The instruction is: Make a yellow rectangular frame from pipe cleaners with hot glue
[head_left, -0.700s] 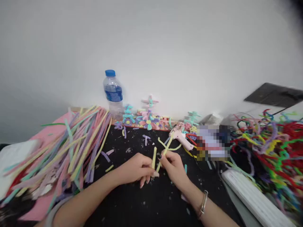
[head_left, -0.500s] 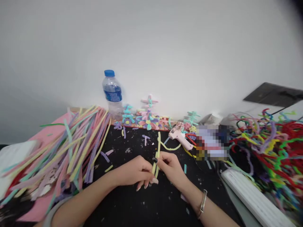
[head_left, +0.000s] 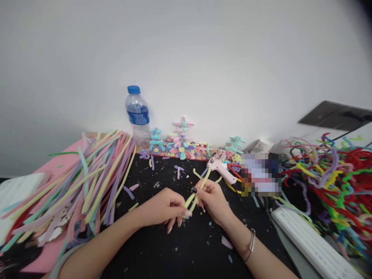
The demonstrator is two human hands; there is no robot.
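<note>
Low over the black mat (head_left: 151, 252), my left hand (head_left: 170, 208) pinches the lower end of yellow pipe cleaner strips (head_left: 190, 200) between thumb and fingers. Higher on the same strips, my right hand (head_left: 210, 196) grips them, with a dark nail showing on its thumb. The strips spread slightly apart between the hands, and one end points up toward the pink glue gun (head_left: 221, 170). Behind my right hand, a curved yellow strip (head_left: 198, 174) lies on the mat.
Pastel pipe cleaners (head_left: 95, 174) are heaped at the left. A water bottle (head_left: 138, 116) and fuzzy flower shapes (head_left: 181, 149) stand by the wall. On the right are a white power strip (head_left: 314, 244) and a tangle of bright pipe cleaners (head_left: 340, 190).
The yellow strips, nearly upright and together before, now lean right and have parted between my hands. My right hand has shifted slightly right, and my left hand slightly left.
</note>
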